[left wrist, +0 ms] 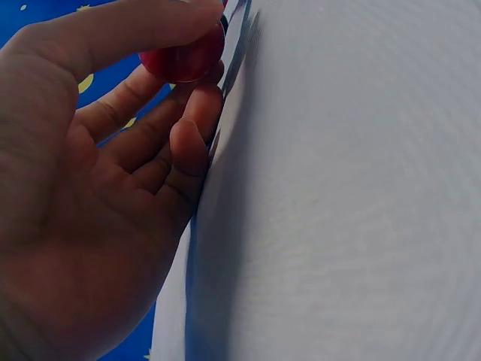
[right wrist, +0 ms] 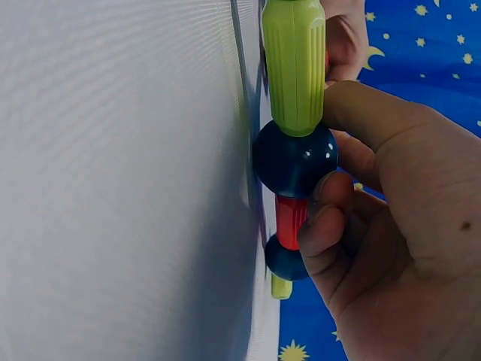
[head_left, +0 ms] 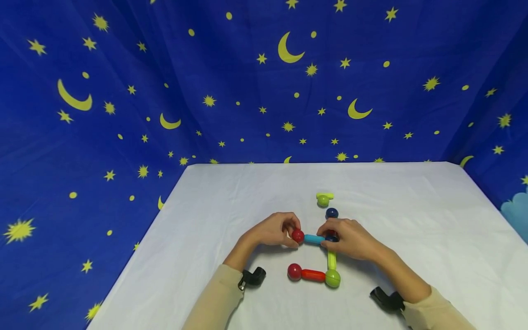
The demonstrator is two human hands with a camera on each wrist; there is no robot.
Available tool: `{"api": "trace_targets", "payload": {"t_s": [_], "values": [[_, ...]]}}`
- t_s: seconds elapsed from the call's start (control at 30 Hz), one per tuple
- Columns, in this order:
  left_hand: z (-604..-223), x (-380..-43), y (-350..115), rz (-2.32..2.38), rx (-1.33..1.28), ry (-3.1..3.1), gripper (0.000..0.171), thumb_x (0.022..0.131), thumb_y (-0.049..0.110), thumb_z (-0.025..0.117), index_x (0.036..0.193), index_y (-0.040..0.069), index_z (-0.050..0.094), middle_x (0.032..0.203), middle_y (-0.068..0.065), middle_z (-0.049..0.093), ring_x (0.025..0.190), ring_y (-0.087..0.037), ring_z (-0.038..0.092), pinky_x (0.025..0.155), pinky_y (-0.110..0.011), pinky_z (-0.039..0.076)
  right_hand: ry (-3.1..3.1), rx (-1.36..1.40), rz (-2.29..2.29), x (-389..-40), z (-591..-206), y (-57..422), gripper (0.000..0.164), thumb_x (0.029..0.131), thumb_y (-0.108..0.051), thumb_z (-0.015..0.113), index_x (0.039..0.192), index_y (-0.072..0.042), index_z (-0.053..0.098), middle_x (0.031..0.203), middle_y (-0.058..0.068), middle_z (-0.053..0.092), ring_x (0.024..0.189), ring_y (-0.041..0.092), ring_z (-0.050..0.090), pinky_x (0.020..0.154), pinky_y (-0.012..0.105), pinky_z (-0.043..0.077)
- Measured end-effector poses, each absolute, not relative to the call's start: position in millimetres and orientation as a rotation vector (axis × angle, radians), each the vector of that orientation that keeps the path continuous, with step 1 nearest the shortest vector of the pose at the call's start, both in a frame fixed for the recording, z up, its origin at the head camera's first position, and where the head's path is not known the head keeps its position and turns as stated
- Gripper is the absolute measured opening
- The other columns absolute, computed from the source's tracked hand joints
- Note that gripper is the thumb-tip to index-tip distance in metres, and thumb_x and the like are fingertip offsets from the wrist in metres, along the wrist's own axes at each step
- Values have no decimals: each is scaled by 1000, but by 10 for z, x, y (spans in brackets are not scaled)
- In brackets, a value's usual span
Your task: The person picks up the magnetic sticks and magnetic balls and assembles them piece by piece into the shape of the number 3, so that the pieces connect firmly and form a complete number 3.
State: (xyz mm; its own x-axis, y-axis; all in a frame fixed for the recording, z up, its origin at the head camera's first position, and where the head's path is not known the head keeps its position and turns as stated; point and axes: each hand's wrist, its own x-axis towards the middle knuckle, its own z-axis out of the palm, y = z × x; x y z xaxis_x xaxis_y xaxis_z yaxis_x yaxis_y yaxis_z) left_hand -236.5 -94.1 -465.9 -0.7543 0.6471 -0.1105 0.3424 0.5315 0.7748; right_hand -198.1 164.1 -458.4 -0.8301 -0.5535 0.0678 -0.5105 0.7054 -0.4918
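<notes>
Toy balls and rods are joined into one shape on the white table. My left hand (head_left: 274,229) pinches a red ball (head_left: 298,235) between thumb and fingers, at the left end of a light blue rod (head_left: 314,239). The rod's other end meets a dark blue ball (right wrist: 295,159), which my right hand (head_left: 350,238) holds with its fingertips. From that ball a lime rod (right wrist: 295,71) runs toward me to a green ball (head_left: 332,278). A short red rod (right wrist: 291,222), partly behind my right fingers, leads away to a second dark blue ball (head_left: 332,213).
A longer red rod (head_left: 313,275) links the green ball to another red ball (head_left: 294,272) at the near left. Beyond the shape lie a lime piece (head_left: 326,195) and a green ball (head_left: 323,201). A blue star-patterned curtain (head_left: 255,82) surrounds the white table (head_left: 231,192).
</notes>
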Motion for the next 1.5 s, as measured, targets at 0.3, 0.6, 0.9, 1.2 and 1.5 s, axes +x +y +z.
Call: {"api": "trace_targets", "payload": {"t_s": [0.3, 0.6, 0.9, 1.2, 1.5], "values": [[-4632, -2357, -937, 1007, 823, 2429, 39, 67, 19, 84, 97, 24, 58, 83, 7, 58, 76, -9, 54, 66, -20, 44, 2815, -875, -790, -1979, -4564, 1622, 22, 80, -32, 73, 101, -26, 67, 92, -15, 63, 78, 4, 52, 74, 27, 45], [-4625, -2348, -931, 986, 829, 2426, 38, 68, 25, 83, 98, 26, 60, 87, 8, 59, 79, -11, 54, 67, -20, 45, 2776, -892, -825, -1991, -4564, 1624, 23, 81, -33, 73, 102, -25, 67, 91, -13, 64, 79, 4, 52, 74, 24, 45], [-4629, -2348, -932, 980, 838, 2411, 36, 70, 27, 82, 98, 26, 61, 86, 8, 60, 80, -14, 55, 68, -20, 45, 2743, -892, -850, -2005, -4568, 1645, 22, 81, -37, 73, 100, -29, 67, 91, -17, 62, 80, 4, 53, 73, 22, 45], [-4600, -2429, -914, 1089, 806, 2398, 29, 85, 37, 68, 106, 18, 64, 94, 8, 66, 82, -8, 60, 72, -22, 48, 2718, -899, -882, -2025, -4550, 1690, 23, 81, -40, 72, 99, -28, 67, 90, -16, 63, 77, 8, 52, 68, 20, 44], [-4606, -2638, -814, 1186, 708, 2555, 14, 89, 32, 63, 99, 22, 66, 93, 3, 67, 75, -10, 63, 61, -25, 50, 2784, -867, -994, -2043, -4530, 1735, 15, 84, -35, 70, 96, -26, 67, 83, -16, 58, 71, 6, 52, 61, 20, 44]]}}
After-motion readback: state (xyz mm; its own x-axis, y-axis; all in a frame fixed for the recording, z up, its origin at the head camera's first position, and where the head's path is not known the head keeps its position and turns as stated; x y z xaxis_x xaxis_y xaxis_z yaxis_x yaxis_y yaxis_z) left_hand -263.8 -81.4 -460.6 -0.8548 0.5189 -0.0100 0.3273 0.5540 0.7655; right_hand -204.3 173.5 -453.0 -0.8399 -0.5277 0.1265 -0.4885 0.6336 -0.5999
